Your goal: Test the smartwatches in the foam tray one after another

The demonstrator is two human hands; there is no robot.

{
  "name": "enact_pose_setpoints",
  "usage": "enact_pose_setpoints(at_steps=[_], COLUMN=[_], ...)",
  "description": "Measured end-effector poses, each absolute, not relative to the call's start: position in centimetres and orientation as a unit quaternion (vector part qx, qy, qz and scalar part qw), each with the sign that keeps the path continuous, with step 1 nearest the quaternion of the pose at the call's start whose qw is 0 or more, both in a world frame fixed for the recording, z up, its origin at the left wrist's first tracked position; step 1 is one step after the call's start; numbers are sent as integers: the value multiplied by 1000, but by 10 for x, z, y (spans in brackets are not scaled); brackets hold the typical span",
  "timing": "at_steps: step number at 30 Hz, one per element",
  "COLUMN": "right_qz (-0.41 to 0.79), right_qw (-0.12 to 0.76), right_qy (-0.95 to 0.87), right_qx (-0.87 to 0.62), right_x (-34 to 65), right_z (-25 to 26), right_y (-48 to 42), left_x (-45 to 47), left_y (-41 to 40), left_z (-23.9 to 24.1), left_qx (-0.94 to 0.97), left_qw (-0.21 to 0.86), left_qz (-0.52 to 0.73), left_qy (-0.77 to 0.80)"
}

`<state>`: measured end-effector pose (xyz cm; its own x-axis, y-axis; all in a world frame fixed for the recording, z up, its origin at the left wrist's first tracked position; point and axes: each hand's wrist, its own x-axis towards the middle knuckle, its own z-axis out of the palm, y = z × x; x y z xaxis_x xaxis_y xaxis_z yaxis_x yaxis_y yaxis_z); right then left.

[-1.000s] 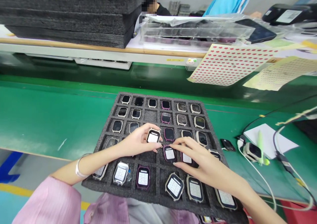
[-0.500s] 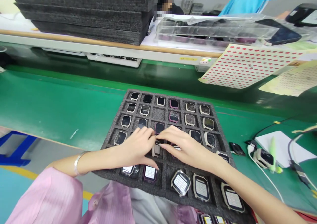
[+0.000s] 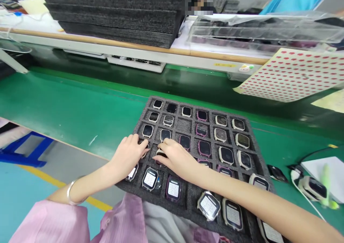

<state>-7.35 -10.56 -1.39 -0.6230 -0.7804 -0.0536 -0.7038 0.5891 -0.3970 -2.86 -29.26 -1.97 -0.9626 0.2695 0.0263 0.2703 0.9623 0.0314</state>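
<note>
A dark foam tray with a grid of cells lies on the green belt and reaches over my lap. Smartwatch bodies fill most cells; those in the near rows show white labels. My left hand lies at the tray's left side, fingers stretched out, with the tips on a watch in the left column. My right hand is beside it, fingers curled down over a watch body in a cell. Part of that watch is hidden under the fingers.
A stack of black foam sheets and clear plastic trays stand on the far bench, with people behind. A red-dotted sticker sheet hangs over the bench edge. At the right lie a cabled watch, white paper and a small black part.
Both hands moved left across the tray. The watch that my left hand held up a second ago has gone down to the tray, under my right hand's fingers. The view has swung left.
</note>
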Motion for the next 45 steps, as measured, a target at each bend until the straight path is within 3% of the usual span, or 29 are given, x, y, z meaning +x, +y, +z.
enact_pose_setpoints(at_steps=[6, 10, 16, 21, 29, 35, 45], right_qz=[-390, -569, -657, -723, -738, -762, -784], right_qw=[137, 207, 201, 265, 281, 344, 356], right_qy=[814, 757, 719, 627, 595, 529, 495], right_qx=[-408, -243, -104, -116, -150, -147, -120], right_x=[-68, -74, -93, -96, -98, -99, -101], right_z=[-8, 6, 21, 16, 12, 10, 8], right_y=[-86, -74, -63, -59, -47, -44, -42], left_x=[-34, -38, -60, -89, -102, -98, -93], left_y=[-307, -313, -302, -273, -239, -243, -244], left_z=[-20, -20, -13, -4, -6, -19, -25], left_qx=[-114, -103, -53, -39, -34, -69, -117], left_qw=[-40, -71, -43, -66, -107, -101, -46], left_qz=[-200, -320, -650, -777, -808, -715, -618], left_qy=[-972, -939, -757, -625, -578, -688, -776])
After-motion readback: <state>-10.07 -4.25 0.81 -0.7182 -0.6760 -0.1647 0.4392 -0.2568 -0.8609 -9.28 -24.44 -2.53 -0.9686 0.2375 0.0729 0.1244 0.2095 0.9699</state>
